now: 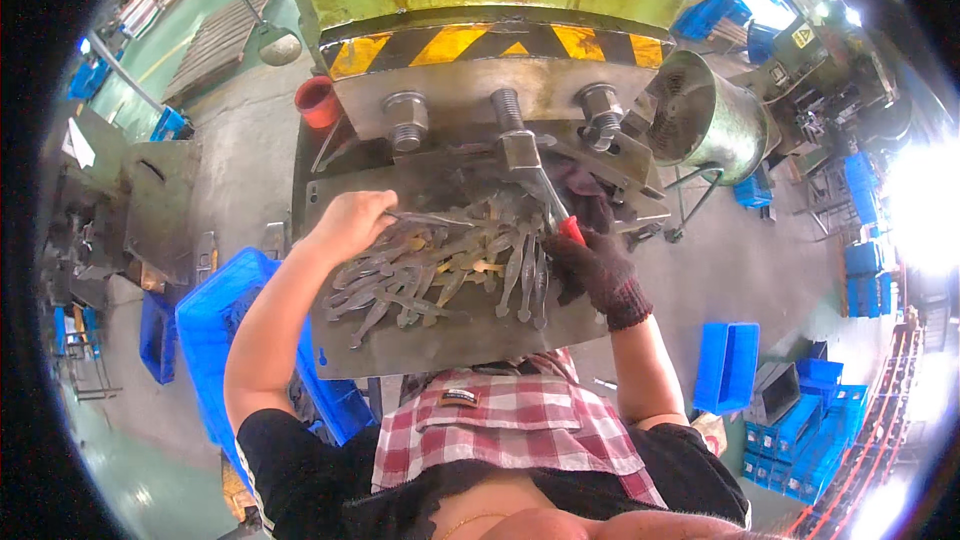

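My bare left hand (pixel 352 224) is closed in a pinch on one end of a slim dark metal piece (pixel 432 219), which points right over the pile. My right hand (pixel 598 270), in a dark knitted glove, is wrapped round a red-handled metal tool (pixel 571 230). The tool's shaft slants up and left toward the block under the press; its tip is hard to make out. Between my hands a heap of elongated metal pieces (pixel 410 275) with rounded ends lies loose on a flat metal plate (pixel 450 345). Beside the glove sits a dark crumpled cloth or glove (pixel 588 198).
A green press with a striped front (pixel 500 44) and big bolts (pixel 405 122) overhangs the plate. A red cup (pixel 318 102) stands at its left, a drum-shaped fan (pixel 705 115) at its right. Blue bins flank me, one (pixel 215 310) close by my left arm.
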{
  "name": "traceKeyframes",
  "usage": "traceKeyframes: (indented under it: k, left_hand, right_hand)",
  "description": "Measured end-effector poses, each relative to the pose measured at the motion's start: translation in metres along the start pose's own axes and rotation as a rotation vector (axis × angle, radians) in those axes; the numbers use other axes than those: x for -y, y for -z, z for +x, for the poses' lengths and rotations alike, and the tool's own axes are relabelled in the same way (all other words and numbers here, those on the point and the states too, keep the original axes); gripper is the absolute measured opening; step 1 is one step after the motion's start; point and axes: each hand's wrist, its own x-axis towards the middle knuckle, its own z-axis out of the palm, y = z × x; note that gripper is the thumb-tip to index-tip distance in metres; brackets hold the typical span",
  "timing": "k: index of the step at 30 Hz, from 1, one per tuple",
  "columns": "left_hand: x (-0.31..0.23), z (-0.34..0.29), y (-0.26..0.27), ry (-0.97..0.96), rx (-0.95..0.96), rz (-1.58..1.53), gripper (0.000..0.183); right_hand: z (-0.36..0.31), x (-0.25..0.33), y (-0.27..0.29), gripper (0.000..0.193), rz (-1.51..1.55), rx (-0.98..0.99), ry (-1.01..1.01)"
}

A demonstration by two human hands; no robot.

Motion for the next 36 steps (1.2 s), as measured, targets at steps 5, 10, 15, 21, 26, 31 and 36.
traceKeyframes:
  k: [5, 10, 15, 21, 26, 31, 36]
  left_hand:
    - [0.001, -0.001, 0.029, 0.112, -0.182, -0.158, 0.014]
    - [0.024, 0.061, 0.034, 0.247, -0.35, -0.026, 0.022]
    - [0.037, 0.121, 0.02, 0.204, -0.365, 0.093, 0.027]
    - [0.051, 0.1, 0.031, 0.442, -0.591, 0.274, 0.023]
    - [0.043, 0.039, 0.028, 0.532, -0.71, 0.037, 0.026]
    - [0.035, 0.0, 0.018, 0.609, -0.695, -0.078, 0.03]
    - [0.015, -0.009, 0.002, 0.452, -0.855, -0.212, 0.027]
  right_hand:
    - [0.003, 0.005, 0.0, 0.028, -0.006, -0.036, -0.017]
    - [0.003, 0.004, 0.007, 0.032, -0.022, -0.057, -0.002]
    - [0.003, 0.011, 0.0, 0.032, 0.015, -0.022, -0.016]
    - [0.034, 0.03, -0.017, 0.035, -0.181, -0.086, 0.122]
    - [0.054, 0.074, -0.037, 0.05, -0.5, -0.14, 0.152]
    - [0.075, 0.073, -0.026, 0.061, -0.6, -0.046, 0.049]
    - [0.099, 0.042, -0.029, 0.062, -0.539, -0.102, -0.013]
